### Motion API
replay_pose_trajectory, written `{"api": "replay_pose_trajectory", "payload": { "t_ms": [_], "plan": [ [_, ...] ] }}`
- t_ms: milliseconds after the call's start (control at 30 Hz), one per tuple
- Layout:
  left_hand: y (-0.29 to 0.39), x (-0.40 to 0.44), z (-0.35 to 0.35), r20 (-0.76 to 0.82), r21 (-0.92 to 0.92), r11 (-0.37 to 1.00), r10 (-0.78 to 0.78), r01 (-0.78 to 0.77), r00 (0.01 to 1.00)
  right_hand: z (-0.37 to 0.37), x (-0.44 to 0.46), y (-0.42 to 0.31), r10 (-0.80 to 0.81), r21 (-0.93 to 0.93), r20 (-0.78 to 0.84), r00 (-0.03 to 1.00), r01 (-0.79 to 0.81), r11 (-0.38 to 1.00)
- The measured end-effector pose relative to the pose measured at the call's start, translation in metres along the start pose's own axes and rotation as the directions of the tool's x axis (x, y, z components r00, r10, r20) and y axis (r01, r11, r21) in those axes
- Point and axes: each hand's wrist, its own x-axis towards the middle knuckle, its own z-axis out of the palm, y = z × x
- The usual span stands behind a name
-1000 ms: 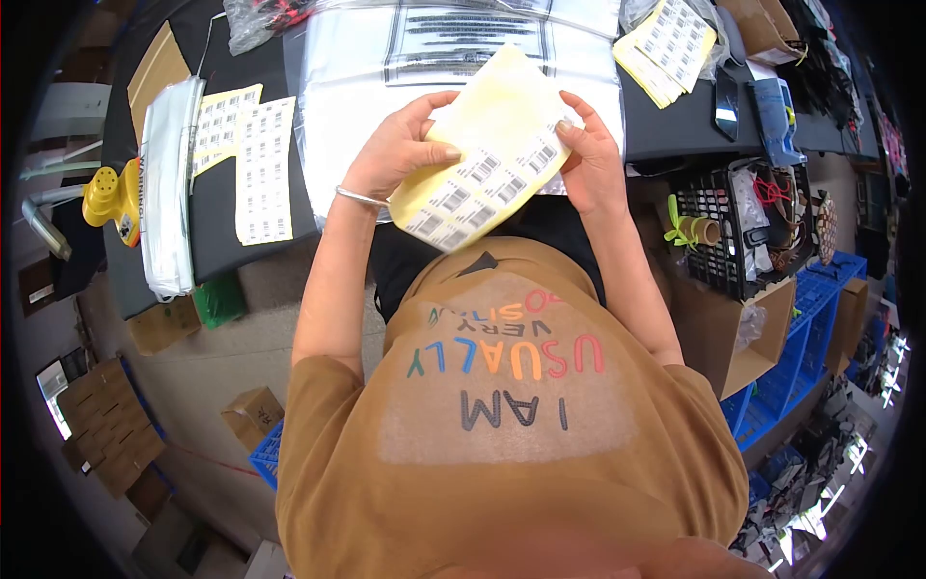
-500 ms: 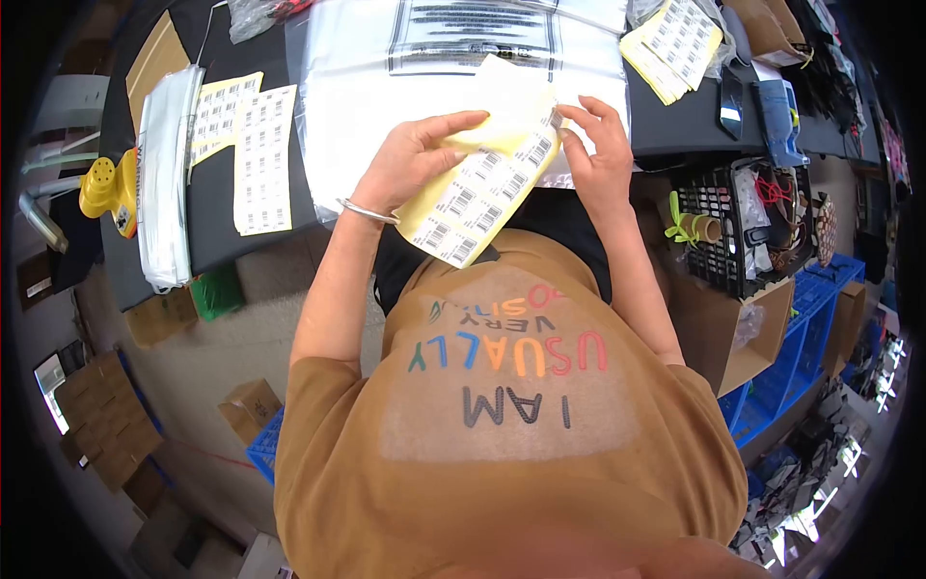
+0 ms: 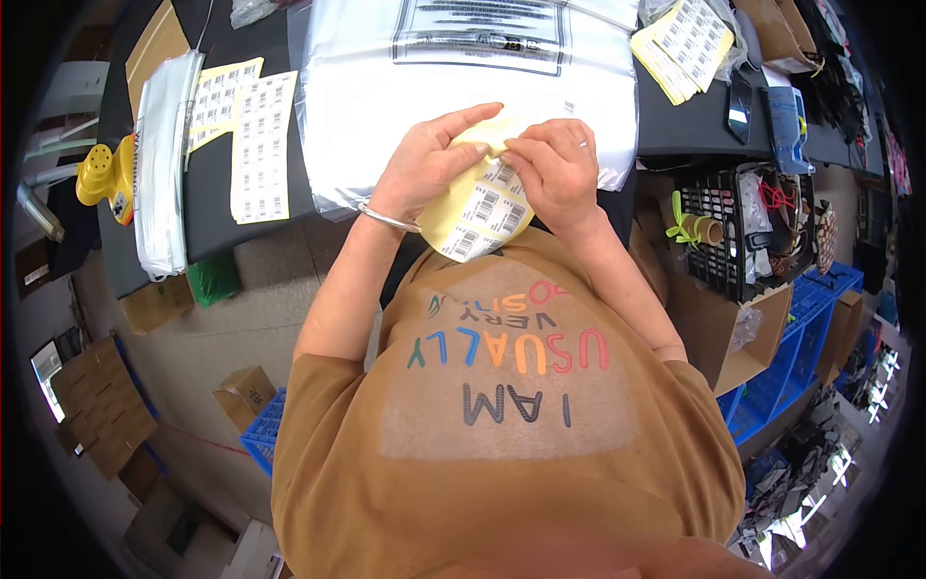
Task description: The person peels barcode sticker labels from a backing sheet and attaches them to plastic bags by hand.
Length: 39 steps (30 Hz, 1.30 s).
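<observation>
A yellow-backed sheet of barcode labels (image 3: 482, 214) is bent between my two hands, above the near part of a stack of clear plastic bags (image 3: 386, 106). My left hand (image 3: 432, 164), with a bangle at the wrist, grips the sheet's left side between thumb and fingers. At the sheet's upper right edge, my right hand (image 3: 558, 176) pinches with thumb and fingertips; whether a single label is between them I cannot tell. One small barcode label (image 3: 569, 107) shows on the top bag, just beyond the right hand. Black print fills a frame (image 3: 480, 34) on that bag.
More label sheets (image 3: 260, 145) lie at left beside a folded pile of plastic bags (image 3: 164, 164) and a yellow device (image 3: 104, 179). Further label sheets (image 3: 683, 48), a phone (image 3: 739, 106) and a blue tape dispenser (image 3: 789, 130) are at right. A black crate (image 3: 709, 217) stands below them.
My right hand has moved left and closed in on the sheet's edge. The sheet has become more bent, its far end folded down. A barcode label now shows on the bag.
</observation>
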Motion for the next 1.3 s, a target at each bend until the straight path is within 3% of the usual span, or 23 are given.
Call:
{"api": "replay_pose_trajectory", "payload": {
  "t_ms": [133,467,533,667,767,833,900,967,1067,1167,1233,1267,1300],
  "plan": [
    [-0.002,0.005,0.005,-0.069,-0.023,1.000,-0.019,0.017,0.997,-0.001,0.003,0.002,-0.110,-0.061,-0.028,0.994,0.108,0.992],
    [0.000,0.010,0.013,-0.143,-0.110,0.993,-0.058,0.043,0.988,-0.002,0.006,0.005,-0.193,-0.087,-0.039,0.980,0.189,0.978],
    [-0.002,0.012,0.012,-0.162,0.067,0.998,0.030,-0.019,0.986,-0.001,0.006,0.005,-0.160,-0.054,-0.027,0.987,0.159,0.986],
    [-0.011,0.017,0.012,-0.160,0.068,0.997,0.041,-0.030,0.986,-0.001,0.004,0.008,-0.165,-0.054,-0.023,0.986,0.164,0.985],
    [-0.016,0.022,0.008,-0.161,0.212,0.976,0.084,-0.048,0.983,-0.003,0.002,0.010,-0.149,-0.029,-0.003,0.989,0.148,0.989],
    [-0.016,0.025,0.002,-0.150,0.440,0.890,0.208,-0.123,0.967,-0.010,-0.002,0.004,-0.148,0.117,0.093,0.984,0.137,0.984],
    [-0.013,0.026,-0.001,-0.144,0.442,0.891,0.184,-0.103,0.972,-0.018,0.000,-0.003,-0.123,0.208,0.154,0.980,0.089,0.974],
    [-0.012,0.027,0.000,-0.133,0.443,0.893,0.157,-0.083,0.979,-0.021,0.002,-0.007,0.042,0.257,0.106,0.993,-0.068,0.964],
    [-0.009,0.028,0.001,-0.116,0.462,0.882,0.159,-0.089,0.980,-0.014,0.006,0.001,0.118,0.146,0.038,0.992,-0.123,0.982],
    [-0.003,0.028,0.005,-0.083,0.462,0.882,0.142,-0.088,0.986,-0.005,0.001,0.015,-0.005,0.060,0.100,0.995,-0.001,0.998],
    [-0.008,0.034,0.002,-0.034,0.628,0.752,0.282,-0.199,0.959,-0.004,-0.002,0.019,-0.055,0.038,0.079,0.995,0.053,0.998],
    [-0.013,0.038,-0.002,-0.021,0.624,0.751,0.294,-0.217,0.956,-0.005,-0.003,0.020,-0.090,0.099,0.099,0.991,0.080,0.992],
    [-0.020,0.042,-0.009,-0.075,0.587,0.800,0.202,-0.121,0.977,-0.007,-0.003,0.019,-0.125,0.162,0.117,0.985,0.105,0.981]
  ]
}}
